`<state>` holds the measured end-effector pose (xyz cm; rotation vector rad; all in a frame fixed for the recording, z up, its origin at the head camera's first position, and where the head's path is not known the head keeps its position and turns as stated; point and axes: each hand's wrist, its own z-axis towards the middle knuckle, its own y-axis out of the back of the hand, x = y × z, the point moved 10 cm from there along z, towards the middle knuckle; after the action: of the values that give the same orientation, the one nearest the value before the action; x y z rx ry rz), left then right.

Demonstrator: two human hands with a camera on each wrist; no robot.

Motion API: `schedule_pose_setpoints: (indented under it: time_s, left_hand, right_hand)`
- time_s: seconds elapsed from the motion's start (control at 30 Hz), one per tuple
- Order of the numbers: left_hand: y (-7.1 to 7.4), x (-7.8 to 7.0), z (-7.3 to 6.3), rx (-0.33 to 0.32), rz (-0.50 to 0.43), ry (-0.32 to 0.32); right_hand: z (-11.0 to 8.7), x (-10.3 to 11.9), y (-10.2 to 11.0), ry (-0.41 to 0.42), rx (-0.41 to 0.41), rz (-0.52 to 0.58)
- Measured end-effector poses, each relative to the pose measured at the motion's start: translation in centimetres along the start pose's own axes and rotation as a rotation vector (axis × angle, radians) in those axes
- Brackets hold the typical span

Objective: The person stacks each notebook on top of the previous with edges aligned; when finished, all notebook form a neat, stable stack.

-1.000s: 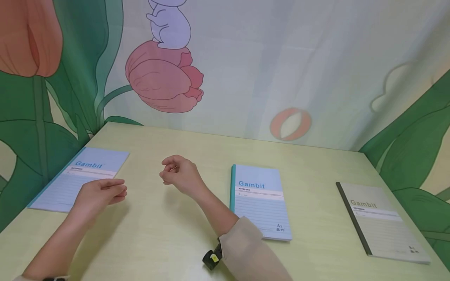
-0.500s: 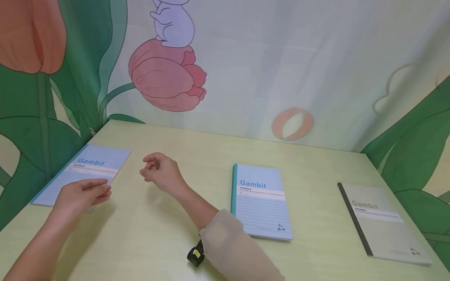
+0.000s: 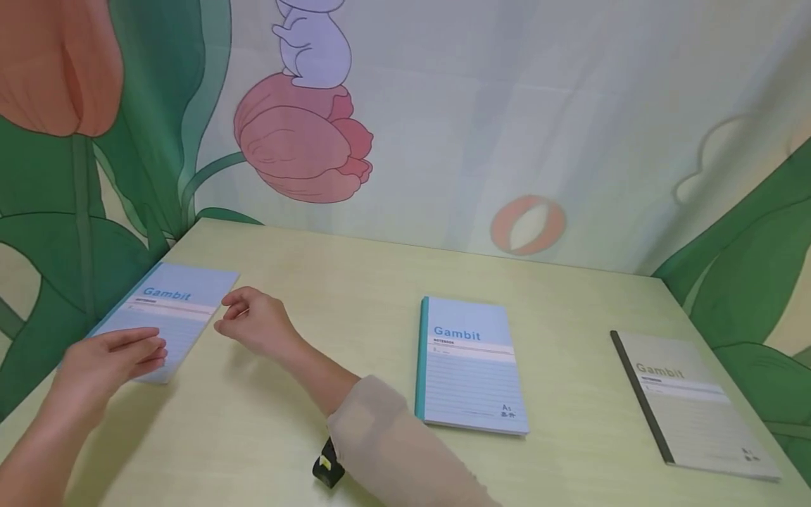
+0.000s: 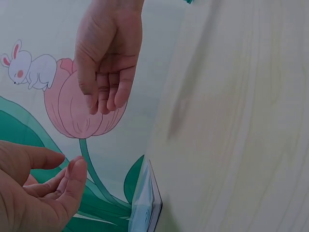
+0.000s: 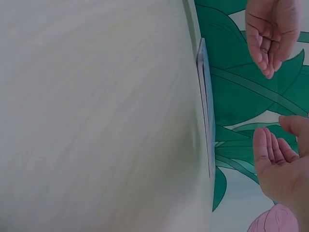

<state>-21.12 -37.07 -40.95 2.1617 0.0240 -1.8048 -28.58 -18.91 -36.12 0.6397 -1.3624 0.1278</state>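
A blue Gambit notebook point(image 3: 184, 289) with a teal spine lies at the table's left edge. My left hand point(image 3: 104, 362) hovers over its lower part and hides that corner; the fingers are bent loosely and hold nothing. Just off the notebook's right edge hangs my right hand point(image 3: 256, 322), also bare, thumb and fingers apart. Seen from the left wrist, the notebook point(image 4: 142, 205) shows nearly edge-on below both hands, with air between. The right wrist view has the right hand point(image 5: 282, 162) relaxed and the left hand point(image 5: 273, 36) beyond it, both above the table.
A second blue notebook point(image 3: 472, 373) lies right of the middle. Farther right, a grey one point(image 3: 690, 408) with a black spine lies near the table's right edge. A printed curtain point(image 3: 431, 141) hangs behind the pale wooden table point(image 3: 355, 282).
Both hands have moved left, the left one farther over the left notebook and the right one up to its right edge. The notebooks have stayed in place.
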Motion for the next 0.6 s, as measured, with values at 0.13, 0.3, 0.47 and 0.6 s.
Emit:
schedule_pose_setpoints:
  time_s: [0.13,0.3,0.47,0.6]
  left_hand:
    - [1.5,0.9,0.5,-0.034,-0.042,-0.001]
    - [2.0,-2.0,-0.6,-0.054,-0.042,-0.056]
    - [3.1,-4.1,-0.9,-0.123,-0.033,-0.090]
    - [3.7,-5.1,-0.8,-0.158,0.116,-0.074]
  right_hand:
    - [0.0,-0.2,-1.1,-0.013,0.013,-0.029]
    - [0.1,-0.2,-2.3,-0.032,0.014,-0.046]
    - [0.0,-0.7,-3.7,-0.066,0.041,-0.089]
    - [-0.2,-1.3,-4.9,-0.096,0.074,-0.140]
